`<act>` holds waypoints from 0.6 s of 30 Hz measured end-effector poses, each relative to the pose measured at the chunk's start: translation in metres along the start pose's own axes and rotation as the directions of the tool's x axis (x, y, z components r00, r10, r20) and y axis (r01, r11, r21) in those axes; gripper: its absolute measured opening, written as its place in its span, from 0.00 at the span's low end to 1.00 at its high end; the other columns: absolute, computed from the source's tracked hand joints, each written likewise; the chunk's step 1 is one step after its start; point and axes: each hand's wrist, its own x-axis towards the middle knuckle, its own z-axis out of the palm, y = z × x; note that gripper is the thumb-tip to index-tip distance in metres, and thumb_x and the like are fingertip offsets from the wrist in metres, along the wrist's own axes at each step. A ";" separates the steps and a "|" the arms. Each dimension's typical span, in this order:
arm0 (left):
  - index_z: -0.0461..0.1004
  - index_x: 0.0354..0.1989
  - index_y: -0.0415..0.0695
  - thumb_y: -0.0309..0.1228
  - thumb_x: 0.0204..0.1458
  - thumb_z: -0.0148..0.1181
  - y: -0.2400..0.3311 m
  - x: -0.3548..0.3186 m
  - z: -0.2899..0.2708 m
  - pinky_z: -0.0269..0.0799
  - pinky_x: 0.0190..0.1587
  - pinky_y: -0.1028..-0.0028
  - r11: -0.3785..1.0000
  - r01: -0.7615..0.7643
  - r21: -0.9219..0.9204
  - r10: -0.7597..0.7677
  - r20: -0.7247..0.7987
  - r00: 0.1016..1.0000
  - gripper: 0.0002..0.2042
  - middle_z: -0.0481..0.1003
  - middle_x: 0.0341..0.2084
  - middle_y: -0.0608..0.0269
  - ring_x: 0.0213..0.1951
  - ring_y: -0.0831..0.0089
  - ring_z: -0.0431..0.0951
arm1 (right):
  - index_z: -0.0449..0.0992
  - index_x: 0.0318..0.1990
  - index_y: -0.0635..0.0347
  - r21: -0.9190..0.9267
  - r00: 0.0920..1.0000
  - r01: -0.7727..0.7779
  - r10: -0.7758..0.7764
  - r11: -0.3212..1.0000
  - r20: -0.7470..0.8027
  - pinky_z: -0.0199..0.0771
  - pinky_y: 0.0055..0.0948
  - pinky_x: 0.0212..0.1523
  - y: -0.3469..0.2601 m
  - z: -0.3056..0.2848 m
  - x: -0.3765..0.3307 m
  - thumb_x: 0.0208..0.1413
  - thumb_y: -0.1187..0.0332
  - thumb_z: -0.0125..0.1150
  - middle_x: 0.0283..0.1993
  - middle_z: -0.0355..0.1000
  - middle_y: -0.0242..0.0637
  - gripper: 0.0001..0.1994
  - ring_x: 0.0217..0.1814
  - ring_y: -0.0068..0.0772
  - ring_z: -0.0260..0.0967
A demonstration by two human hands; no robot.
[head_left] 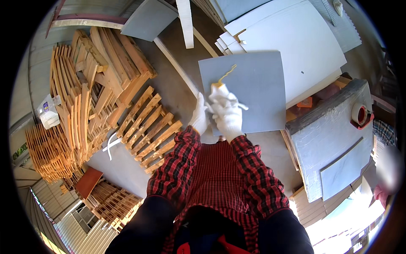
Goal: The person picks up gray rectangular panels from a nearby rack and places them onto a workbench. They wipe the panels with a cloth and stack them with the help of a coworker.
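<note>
Both my hands wear white knitted gloves. My right hand (229, 118) is closed around a bunched white work glove (221, 94) with a yellow cuff. A loose yellow thread trails up from that cuff. Close by on the left is my left hand (199, 115), its fingers stretched upward and its thumb apart, beside the left edge of a grey board (260, 93). Whether the thumb touches the board, I cannot tell. The board spreads behind and beneath the right hand.
Stacked wooden frames (84, 89) and a slatted pallet (148, 129) stand to the left. White sheets (292, 38) are piled at the far right. A grey-covered bench (334, 135) on the right carries a tape roll (359, 114). A pale beam (175, 65) lies ahead.
</note>
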 end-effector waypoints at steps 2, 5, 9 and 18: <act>0.67 0.58 0.39 0.66 0.59 0.44 -0.001 0.007 -0.002 0.77 0.38 0.76 0.989 0.030 -0.147 -0.028 0.015 1.000 0.38 0.76 0.39 0.58 0.38 0.74 0.78 | 0.78 0.46 0.44 0.097 0.990 -0.083 0.071 0.992 0.123 0.68 0.44 0.53 -0.033 0.017 -0.034 0.48 0.69 0.64 0.49 0.72 0.35 0.16 0.54 0.44 0.67; 0.67 0.59 0.39 0.56 0.61 0.53 -0.005 0.011 0.002 0.75 0.48 0.71 0.990 0.036 -0.134 -0.029 0.051 0.998 0.32 0.74 0.48 0.57 0.47 0.71 0.76 | 0.78 0.46 0.46 0.085 0.982 0.062 -0.076 0.994 0.174 0.69 0.39 0.54 -0.012 0.002 -0.058 0.44 0.70 0.65 0.58 0.71 0.28 0.18 0.55 0.41 0.69; 0.66 0.59 0.39 0.46 0.62 0.55 -0.009 0.021 -0.007 0.71 0.55 0.66 0.992 0.038 0.121 -0.036 -0.017 0.999 0.25 0.72 0.52 0.58 0.52 0.67 0.73 | 0.79 0.44 0.46 0.086 0.992 0.084 -0.091 0.993 0.088 0.69 0.38 0.55 0.029 -0.028 -0.085 0.41 0.73 0.65 0.54 0.74 0.28 0.18 0.56 0.42 0.68; 0.59 0.66 0.39 0.46 0.66 0.49 -0.013 0.034 -0.014 0.61 0.65 0.62 0.981 0.044 0.189 -0.070 0.138 0.988 0.28 0.65 0.62 0.57 0.62 0.63 0.65 | 0.76 0.46 0.59 -0.002 0.851 -0.300 0.267 0.954 -0.452 0.71 0.40 0.52 0.112 -0.069 -0.039 0.50 0.77 0.58 0.51 0.71 0.46 0.14 0.52 0.48 0.69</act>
